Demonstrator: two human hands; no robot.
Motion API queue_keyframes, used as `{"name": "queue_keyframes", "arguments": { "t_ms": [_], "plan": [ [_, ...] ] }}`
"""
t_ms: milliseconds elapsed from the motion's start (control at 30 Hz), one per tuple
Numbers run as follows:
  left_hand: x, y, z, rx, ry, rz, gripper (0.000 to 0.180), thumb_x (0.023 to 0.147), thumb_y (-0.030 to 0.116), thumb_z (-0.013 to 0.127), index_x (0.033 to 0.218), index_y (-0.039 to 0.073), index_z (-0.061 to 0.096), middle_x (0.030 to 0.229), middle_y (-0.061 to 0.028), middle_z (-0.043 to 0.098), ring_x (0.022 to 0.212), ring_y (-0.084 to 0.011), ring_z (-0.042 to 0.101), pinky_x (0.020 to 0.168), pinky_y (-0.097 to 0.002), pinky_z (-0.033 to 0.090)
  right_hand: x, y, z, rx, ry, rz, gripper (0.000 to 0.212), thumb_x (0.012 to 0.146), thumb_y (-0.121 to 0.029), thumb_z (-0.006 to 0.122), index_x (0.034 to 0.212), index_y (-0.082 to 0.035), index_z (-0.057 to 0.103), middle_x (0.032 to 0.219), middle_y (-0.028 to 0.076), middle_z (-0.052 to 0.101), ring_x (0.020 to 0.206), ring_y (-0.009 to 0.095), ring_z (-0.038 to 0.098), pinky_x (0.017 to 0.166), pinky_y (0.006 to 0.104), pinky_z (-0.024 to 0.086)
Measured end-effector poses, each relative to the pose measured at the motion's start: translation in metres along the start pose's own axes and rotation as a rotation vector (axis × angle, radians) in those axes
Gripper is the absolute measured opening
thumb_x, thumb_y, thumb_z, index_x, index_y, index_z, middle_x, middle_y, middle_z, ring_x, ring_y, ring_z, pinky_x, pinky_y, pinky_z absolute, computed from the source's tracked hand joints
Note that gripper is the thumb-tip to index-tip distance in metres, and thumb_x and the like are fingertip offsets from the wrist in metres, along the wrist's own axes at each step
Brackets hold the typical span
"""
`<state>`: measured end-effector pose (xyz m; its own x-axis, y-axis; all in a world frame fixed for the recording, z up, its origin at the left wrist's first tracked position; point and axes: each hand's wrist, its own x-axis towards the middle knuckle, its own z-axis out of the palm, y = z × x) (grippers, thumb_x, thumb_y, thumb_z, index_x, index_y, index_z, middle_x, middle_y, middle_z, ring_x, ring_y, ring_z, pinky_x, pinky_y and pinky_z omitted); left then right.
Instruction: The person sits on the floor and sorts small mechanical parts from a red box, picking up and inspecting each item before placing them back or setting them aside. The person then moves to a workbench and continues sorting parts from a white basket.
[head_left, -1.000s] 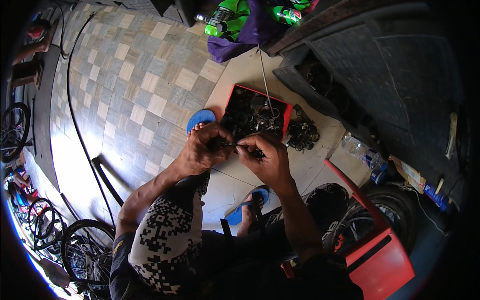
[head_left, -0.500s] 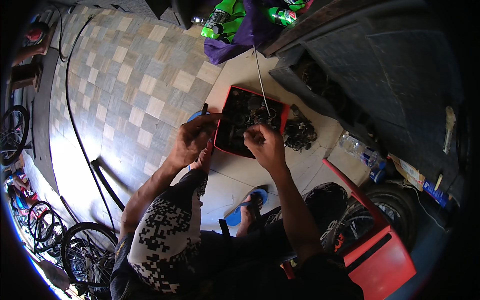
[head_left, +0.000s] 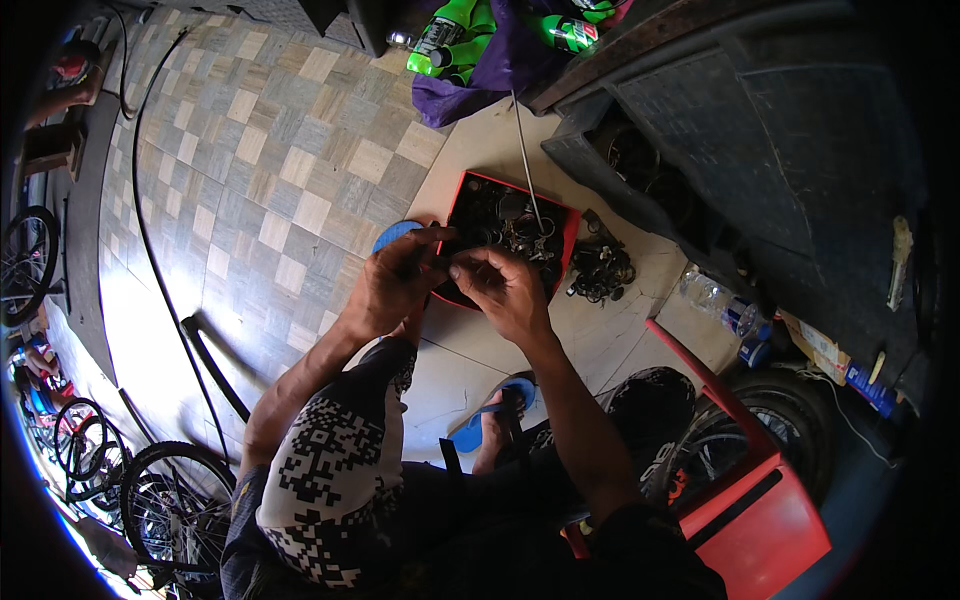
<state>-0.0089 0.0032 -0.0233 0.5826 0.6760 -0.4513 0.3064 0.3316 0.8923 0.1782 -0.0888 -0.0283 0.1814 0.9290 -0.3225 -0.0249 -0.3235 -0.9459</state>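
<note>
Presumably, handling is unfinished: dark parts [head_left: 500, 208] are seen in the red box [head_left: 571, 240], and what is pinched by the curled left hand [head_left: 388, 288] and right hand [head_left: 508, 292] cannot be told.

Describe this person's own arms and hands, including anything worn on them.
The left hand and right hand are ungloved. The left forearm and right forearm are bare, with no watch or wristband showing. The left sleeve and right sleeve are dark and short, ending near the elbows.
</note>
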Motion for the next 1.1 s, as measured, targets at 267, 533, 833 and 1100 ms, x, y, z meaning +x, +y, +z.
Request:
{"name": "queue_keyframes", "arguments": {
  "t_ms": [267,533,833,1100],
  "plan": [
    [-0.005,0.007,0.002,0.063,-0.053,0.055,0.038,0.092,0.000,0.076,0.128,0.006,0.068,0.109,-0.0041,0.074,0.096,-0.0100,0.067,0.086,-0.0273,0.055,-0.007,0.002,0.001,-0.183,0.021,0.024,0.021,0.086,-0.011,0.082,0.102,-0.003,0.071,0.089,0.010,0.073,0.079,0.019,0.071,0.074,0.0339,0.056],
    [-0.006,0.005,-0.002,0.100,-0.069,0.012,0.019,0.088,0.008,0.079,0.105,0.003,0.074,0.100,-0.0106,0.074,0.094,-0.0208,0.070,0.087,-0.0353,0.054,-0.017,-0.005,0.003,-0.114,0.045,0.006,0.019,0.085,-0.008,0.080,0.100,-0.003,0.069,0.085,0.007,0.071,0.074,0.014,0.067,0.068,0.0309,0.054],
    [-0.005,0.001,0.000,0.112,-0.124,0.040,0.018,0.079,0.007,0.076,0.096,0.004,0.070,0.092,-0.0098,0.067,0.090,-0.0249,0.065,0.087,-0.0390,0.049,-0.026,-0.005,-0.002,-0.142,0.025,-0.071,0.010,0.090,-0.004,0.074,0.099,-0.003,0.070,0.085,0.001,0.072,0.067,0.006,0.060,0.062,0.0251,0.049],
    [-0.005,0.001,0.004,0.164,-0.095,0.060,0.016,0.079,0.006,0.076,0.094,0.005,0.070,0.090,-0.0104,0.065,0.086,-0.0270,0.063,0.084,-0.0400,0.047,-0.026,-0.006,-0.004,-0.163,0.033,-0.052,0.011,0.089,-0.005,0.075,0.099,-0.004,0.072,0.086,0.001,0.073,0.067,0.006,0.059,0.063,0.0253,0.049]
  ]
}}
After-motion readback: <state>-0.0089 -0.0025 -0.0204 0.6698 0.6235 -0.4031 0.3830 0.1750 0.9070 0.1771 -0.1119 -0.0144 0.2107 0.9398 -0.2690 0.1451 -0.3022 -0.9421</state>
